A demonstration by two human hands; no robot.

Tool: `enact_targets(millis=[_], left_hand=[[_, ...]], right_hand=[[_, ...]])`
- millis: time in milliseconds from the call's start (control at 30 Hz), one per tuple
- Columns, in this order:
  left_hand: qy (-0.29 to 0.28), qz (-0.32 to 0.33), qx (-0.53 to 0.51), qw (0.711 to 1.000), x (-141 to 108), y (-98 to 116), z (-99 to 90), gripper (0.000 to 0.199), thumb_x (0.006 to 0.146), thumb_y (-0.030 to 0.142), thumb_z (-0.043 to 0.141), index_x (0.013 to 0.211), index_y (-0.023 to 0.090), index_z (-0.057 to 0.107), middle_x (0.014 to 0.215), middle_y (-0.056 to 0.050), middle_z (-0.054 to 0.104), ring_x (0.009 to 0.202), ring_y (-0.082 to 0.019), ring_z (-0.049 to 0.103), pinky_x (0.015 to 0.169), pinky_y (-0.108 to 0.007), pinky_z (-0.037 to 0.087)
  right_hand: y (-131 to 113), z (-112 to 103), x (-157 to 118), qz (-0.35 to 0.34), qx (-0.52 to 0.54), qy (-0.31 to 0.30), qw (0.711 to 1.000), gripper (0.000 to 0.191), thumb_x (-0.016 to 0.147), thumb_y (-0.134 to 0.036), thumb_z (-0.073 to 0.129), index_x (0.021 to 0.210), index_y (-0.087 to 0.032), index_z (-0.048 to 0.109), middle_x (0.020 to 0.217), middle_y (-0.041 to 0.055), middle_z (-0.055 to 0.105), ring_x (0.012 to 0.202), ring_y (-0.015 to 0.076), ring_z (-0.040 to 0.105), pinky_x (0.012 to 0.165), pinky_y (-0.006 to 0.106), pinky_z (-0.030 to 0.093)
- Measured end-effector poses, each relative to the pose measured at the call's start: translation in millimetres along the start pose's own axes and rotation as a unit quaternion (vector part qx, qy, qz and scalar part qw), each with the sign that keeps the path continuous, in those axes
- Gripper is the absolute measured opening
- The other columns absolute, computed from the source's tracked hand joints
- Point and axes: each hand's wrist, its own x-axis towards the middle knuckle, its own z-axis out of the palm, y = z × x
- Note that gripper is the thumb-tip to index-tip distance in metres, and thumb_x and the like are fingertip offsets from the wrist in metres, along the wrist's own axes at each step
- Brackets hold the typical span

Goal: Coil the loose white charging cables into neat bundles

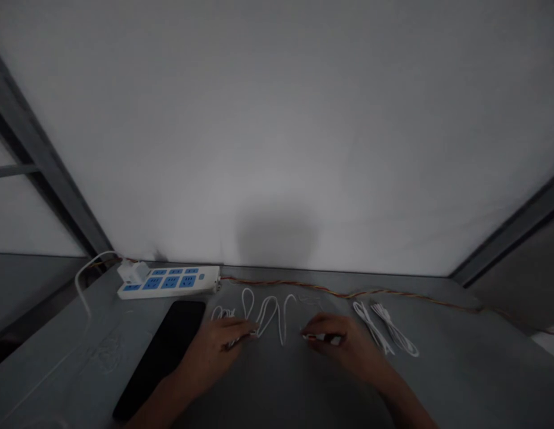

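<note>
A loosely looped white cable (281,322) lies on the grey table between my two hands. My left hand (214,348) is closed in a pinch, with one end of the cable between thumb and fingertips. Across from it, my right hand (342,339) pinches a small white plug (334,339), which seems to be the cable's other end. A black smartphone (163,357) lies on the table beside my left hand. Just past that hand shows another small coil of white cable (223,311), partly hidden by it.
A white power strip (169,289) with blue sockets stands at the back left, a white charger (132,272) plugged into it. Twisted wires (281,282) run along the back edge. Two bundled white cables (395,330) lie at the right. A white wall (277,131) rises behind.
</note>
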Motion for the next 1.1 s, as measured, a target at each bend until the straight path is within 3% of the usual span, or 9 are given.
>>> enact_targets(millis=[267, 633, 1100], left_hand=[[0.000, 0.010, -0.004, 1.000, 0.6, 0.1, -0.5, 0.031, 0.090, 0.016, 0.057, 0.112, 0.030, 0.072, 0.104, -0.002, 0.077, 0.088, -0.019, 0.074, 0.078, -0.025, 0.057], [-0.018, -0.037, -0.013, 0.999, 2.1, 12.4, -2.5, 0.023, 0.087, 0.018, 0.058, 0.101, 0.027, 0.075, 0.101, -0.002, 0.078, 0.087, -0.019, 0.074, 0.081, -0.029, 0.057], [-0.033, -0.022, -0.008, 0.999, 3.3, 13.5, -4.0, 0.025, 0.085, 0.013, 0.056, 0.100, 0.024, 0.074, 0.103, -0.003, 0.077, 0.093, -0.020, 0.072, 0.084, -0.029, 0.055]], right_hand=[[4.8, 0.6, -0.9, 0.007, -0.008, 0.017, 1.000, 0.021, 0.079, -0.020, 0.063, 0.093, -0.026, 0.077, 0.096, 0.0016, 0.075, 0.077, 0.0174, 0.066, 0.065, 0.026, 0.047], [3.2, 0.6, 0.1, 0.000, -0.011, 0.013, 1.000, 0.017, 0.081, -0.023, 0.062, 0.088, -0.025, 0.077, 0.098, 0.0022, 0.075, 0.079, 0.0182, 0.067, 0.066, 0.027, 0.048], [-1.0, -0.8, -1.1, -0.006, -0.012, 0.004, 1.000, 0.020, 0.081, -0.022, 0.061, 0.090, -0.027, 0.079, 0.095, 0.0019, 0.075, 0.074, 0.0169, 0.066, 0.064, 0.026, 0.048]])
